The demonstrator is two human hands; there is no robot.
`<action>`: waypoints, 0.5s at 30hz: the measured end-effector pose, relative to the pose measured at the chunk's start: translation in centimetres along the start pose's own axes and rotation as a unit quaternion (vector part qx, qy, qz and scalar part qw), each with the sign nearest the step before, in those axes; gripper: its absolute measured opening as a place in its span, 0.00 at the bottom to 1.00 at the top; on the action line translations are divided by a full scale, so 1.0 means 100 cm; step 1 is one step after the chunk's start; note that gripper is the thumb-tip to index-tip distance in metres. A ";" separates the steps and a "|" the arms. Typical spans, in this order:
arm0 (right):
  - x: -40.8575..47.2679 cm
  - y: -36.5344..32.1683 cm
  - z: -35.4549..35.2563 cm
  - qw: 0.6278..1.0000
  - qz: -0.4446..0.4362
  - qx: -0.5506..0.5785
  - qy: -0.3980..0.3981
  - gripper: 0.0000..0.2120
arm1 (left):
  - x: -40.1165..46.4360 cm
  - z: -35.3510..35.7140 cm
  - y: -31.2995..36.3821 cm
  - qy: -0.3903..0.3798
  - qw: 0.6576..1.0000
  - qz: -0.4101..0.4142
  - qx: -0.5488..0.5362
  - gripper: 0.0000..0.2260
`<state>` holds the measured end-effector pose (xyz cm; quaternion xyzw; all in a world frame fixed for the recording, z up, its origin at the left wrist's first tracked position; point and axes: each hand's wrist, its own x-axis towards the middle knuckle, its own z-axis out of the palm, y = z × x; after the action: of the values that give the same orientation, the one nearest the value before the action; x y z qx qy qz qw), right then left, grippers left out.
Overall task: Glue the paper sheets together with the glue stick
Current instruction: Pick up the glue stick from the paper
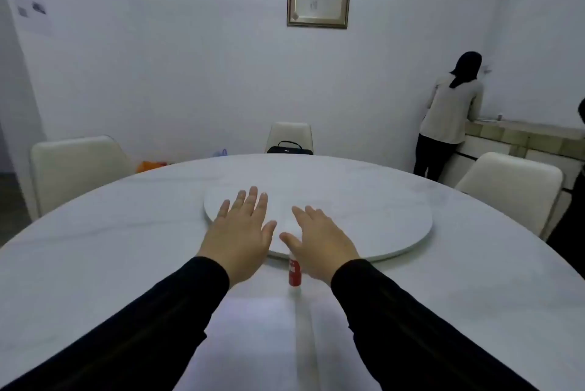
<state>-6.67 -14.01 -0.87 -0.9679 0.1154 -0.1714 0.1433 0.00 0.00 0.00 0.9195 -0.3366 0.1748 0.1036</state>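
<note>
The paper sheets [253,321] were hard to make out, white against the pale table [95,264], partly covered by both sleeves. The glue stick [294,273] stood upright on the paper, its top hidden by the right hand [319,245], just beside that wrist. The left hand [242,232] lay further from the stick. Both hands were spread flat, gripping nothing.

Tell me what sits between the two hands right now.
In the head view, the glue stick stands between left hand and right hand, above the paper sheets.
</note>
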 end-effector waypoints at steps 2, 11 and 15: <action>-0.007 -0.003 0.012 0.999 0.002 0.024 -0.025 0.28 | -0.017 0.010 -0.003 -0.013 1.000 -0.002 0.003 0.26; -0.026 -0.001 0.032 0.993 0.030 0.114 -0.012 0.16 | -0.062 0.039 0.000 -0.056 0.996 -0.033 -0.054 0.26; -0.027 0.001 0.023 0.985 0.033 0.167 -0.001 0.13 | -0.066 0.043 0.013 -0.068 0.982 -0.049 -0.168 0.25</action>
<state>-8.25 -12.77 -3.79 -0.9260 0.1172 -0.1822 0.3091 -4.48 1.50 -6.42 0.9138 -0.3224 0.0479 0.2423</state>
